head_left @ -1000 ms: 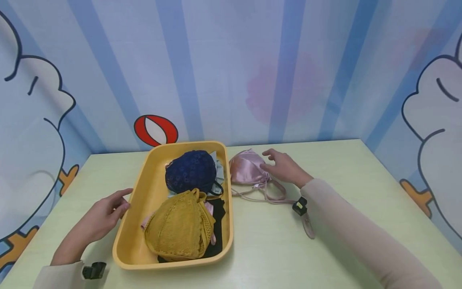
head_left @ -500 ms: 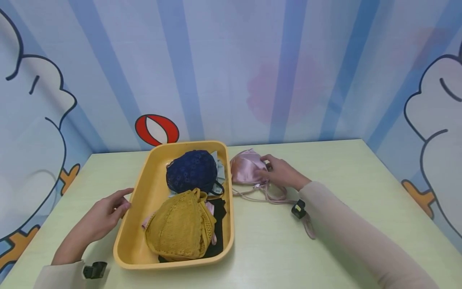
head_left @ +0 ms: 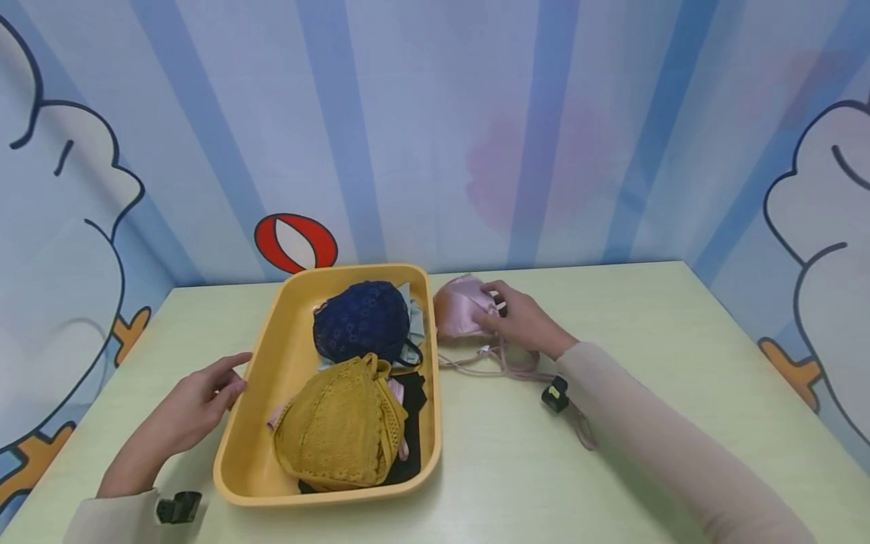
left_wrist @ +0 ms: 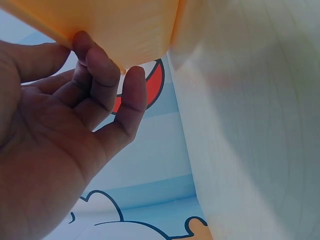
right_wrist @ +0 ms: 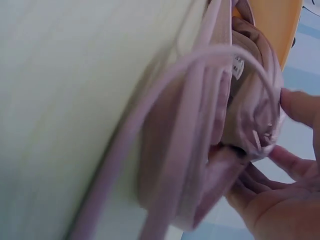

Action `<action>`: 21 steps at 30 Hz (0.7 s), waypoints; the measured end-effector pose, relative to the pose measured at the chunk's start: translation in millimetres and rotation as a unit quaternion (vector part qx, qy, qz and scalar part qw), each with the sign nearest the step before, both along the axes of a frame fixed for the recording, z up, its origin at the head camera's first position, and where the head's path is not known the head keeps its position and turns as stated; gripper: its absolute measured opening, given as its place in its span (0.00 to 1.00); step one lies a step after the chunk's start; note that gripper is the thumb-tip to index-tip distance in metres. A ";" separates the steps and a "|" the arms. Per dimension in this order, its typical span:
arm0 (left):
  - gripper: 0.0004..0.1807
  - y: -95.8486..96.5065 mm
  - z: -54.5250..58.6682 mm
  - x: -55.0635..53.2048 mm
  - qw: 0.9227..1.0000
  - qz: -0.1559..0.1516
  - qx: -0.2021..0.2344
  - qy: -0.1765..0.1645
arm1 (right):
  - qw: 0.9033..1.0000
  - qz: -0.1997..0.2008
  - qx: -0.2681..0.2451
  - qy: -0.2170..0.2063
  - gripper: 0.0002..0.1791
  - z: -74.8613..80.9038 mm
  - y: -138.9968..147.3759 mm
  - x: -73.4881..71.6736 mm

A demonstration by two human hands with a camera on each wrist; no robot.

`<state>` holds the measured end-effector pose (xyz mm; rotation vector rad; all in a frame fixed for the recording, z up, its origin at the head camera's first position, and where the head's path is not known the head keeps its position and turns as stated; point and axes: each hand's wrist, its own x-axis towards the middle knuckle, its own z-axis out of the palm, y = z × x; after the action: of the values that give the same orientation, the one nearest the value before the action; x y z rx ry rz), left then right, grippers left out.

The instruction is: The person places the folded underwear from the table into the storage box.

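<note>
At the back of the table, right of the yellow tray (head_left: 326, 499), my right hand (head_left: 526, 321) pinches the edge of a pink satin bra (head_left: 462, 306) between thumb and fingers. In the right wrist view, the bra (right_wrist: 255, 110) shows its folded cups and a small white label, and its straps loop close to the camera. My left hand (head_left: 193, 408) has its fingertips at the tray's left rim, loosely bent. From the left wrist view, the fingers (left_wrist: 102, 70) lie against the tray's outer side (left_wrist: 125, 30).
The tray holds a navy lace bra (head_left: 360, 321), a mustard bra (head_left: 340, 427), and black (head_left: 411, 431) and pale blue (head_left: 414, 321) cloth pieces. Pink straps (head_left: 476, 370) trail over the table (head_left: 544, 468) beneath my right forearm. A striped backdrop (head_left: 442, 136) rises behind.
My right hand has come left onto the pink bra, its fingers and thumb have closed on the edge, and the bra has shifted slightly up in the view. The left hand stays put.
</note>
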<state>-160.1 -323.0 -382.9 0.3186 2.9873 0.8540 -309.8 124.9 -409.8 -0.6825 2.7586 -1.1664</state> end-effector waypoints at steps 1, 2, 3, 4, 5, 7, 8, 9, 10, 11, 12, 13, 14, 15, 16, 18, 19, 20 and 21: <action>0.22 0.0 0.0 0.0 1.000 0.000 0.000 0.000 | 1.000 -0.002 -0.008 0.008 0.31 0.9 -1.5 0.2; 0.22 0.0 0.0 0.0 1.000 0.000 0.000 -0.001 | 1.000 -0.002 -0.018 0.014 0.30 2.2 -3.1 0.7; 0.22 0.0 0.1 0.0 1.000 0.001 0.000 -0.001 | 0.999 -0.002 -0.029 0.023 0.29 3.2 -4.5 0.8; 0.22 0.0 0.1 0.1 1.000 0.002 0.000 -0.002 | 0.999 -0.003 -0.037 0.033 0.28 4.1 -5.8 0.9; 0.22 0.0 0.3 0.0 1.000 0.003 -0.001 -0.002 | 0.998 -0.001 -0.048 0.043 0.27 4.9 -7.1 0.9; 0.22 -0.2 0.3 -0.1 1.000 0.003 -0.001 -0.003 | 0.996 0.001 -0.060 0.069 0.25 6.5 -9.5 1.6; 0.22 -0.4 0.2 -0.3 1.000 0.002 0.000 -0.003 | 0.994 0.002 -0.065 0.084 0.24 7.0 -10.4 1.8; 0.22 -0.5 0.0 -0.3 1.000 0.001 0.000 -0.003 | 0.993 0.001 -0.069 0.097 0.24 7.3 -11.2 2.0; 0.22 -0.7 -0.3 -0.4 1.000 0.001 0.000 -0.001 | 0.991 0.000 -0.070 0.110 0.24 7.7 -12.0 2.3; 0.22 -0.9 -0.5 -0.4 1.000 -0.001 0.001 0.000 | 0.990 -0.001 -0.072 0.123 0.23 7.9 -12.7 2.5; 0.22 -1.1 -0.8 -0.4 1.000 -0.002 0.002 0.000 | 0.988 -0.005 -0.070 0.138 0.23 8.4 -13.4 2.8; 0.22 -1.1 -0.9 -0.4 1.000 -0.002 0.003 0.001 | 0.987 -0.008 -0.069 0.147 0.23 9.3 -14.1 3.2; 0.22 -1.0 -0.9 -0.3 1.000 -0.002 0.003 0.001 | 0.986 -0.011 -0.069 0.154 0.23 10.3 -14.7 3.7; 0.22 -1.0 -0.9 -0.2 1.000 -0.002 0.004 0.002 | 0.985 -0.014 -0.068 0.159 0.23 11.5 -15.2 4.3; 0.22 -1.0 -1.0 -0.1 1.000 -0.002 0.004 0.002 | 0.984 -0.017 -0.065 0.167 0.23 12.5 -15.6 4.7; 0.22 -0.9 -1.0 0.0 1.000 -0.001 0.003 0.002 | 0.982 -0.023 -0.064 0.175 0.22 15.5 -16.1 6.1; 0.22 -0.9 -1.0 -0.1 1.000 -0.001 0.003 0.003 | 0.982 -0.025 -0.066 0.178 0.22 16.8 -16.1 6.7; 0.22 -0.9 -1.0 0.0 1.000 -0.001 0.002 0.003 | 0.981 -0.026 -0.068 0.181 0.22 18.1 -15.9 7.3; 0.22 -0.9 -1.1 0.0 1.000 -0.001 0.002 0.003 | 0.980 -0.027 -0.072 0.185 0.22 19.5 -15.6 7.9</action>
<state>-160.1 -323.9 -384.0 0.3260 2.9912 0.8608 -301.9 109.2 -390.2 -0.9319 3.0286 -1.3878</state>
